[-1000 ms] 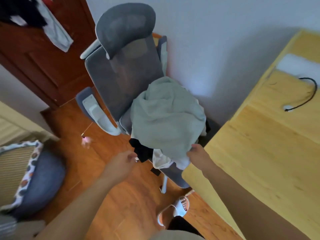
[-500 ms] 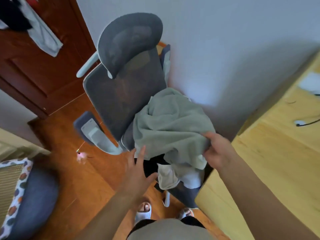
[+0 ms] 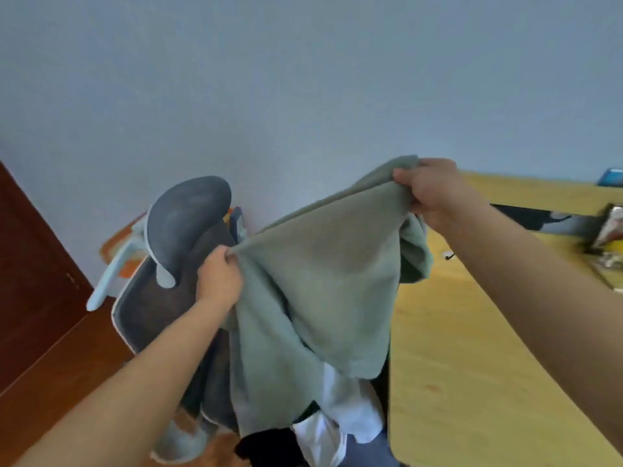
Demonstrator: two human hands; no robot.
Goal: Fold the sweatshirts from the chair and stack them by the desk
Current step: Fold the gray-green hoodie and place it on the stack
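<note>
A sage-green sweatshirt (image 3: pixel 323 291) hangs lifted in front of the grey office chair (image 3: pixel 188 227). My left hand (image 3: pixel 219 281) grips its left edge beside the chair's headrest. Higher up, my right hand (image 3: pixel 435 193) pinches its other edge above the desk's near end. The cloth stretches between both hands and drapes down over the seat. Under it, white clothing (image 3: pixel 340 416) and a black garment (image 3: pixel 269 446) remain on the chair.
The light wooden desk (image 3: pixel 472 365) fills the right side, with a black cable (image 3: pixel 450 255) and blurred items (image 3: pixel 606 237) at its far end. A pale blue wall stands behind. A dark wooden door (image 3: pixel 30 264) and wood floor lie left.
Both hands closed on the green sweatshirt and raised it off the pile on the chair. The view tilted upward toward the wall.
</note>
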